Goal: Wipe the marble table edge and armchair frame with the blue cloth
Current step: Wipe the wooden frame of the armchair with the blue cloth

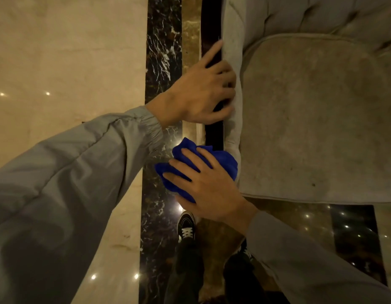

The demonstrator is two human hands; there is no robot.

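A grey upholstered armchair [310,110] fills the right side, seen from above. Its dark frame [213,134] runs down the left side of its armrest [233,36]. My left hand [201,93] grips the armrest's edge, fingers curled over the padding. Lower down, my right hand [210,185] presses a bunched blue cloth [225,161] against the front lower corner of the armrest and frame. The cloth is partly hidden under my fingers. No marble table is in view.
The polished floor has cream marble [65,62] on the left and a black veined strip [161,51] beside the chair. My black shoes [185,229] stand just below the cloth. Ceiling lights reflect in the floor.
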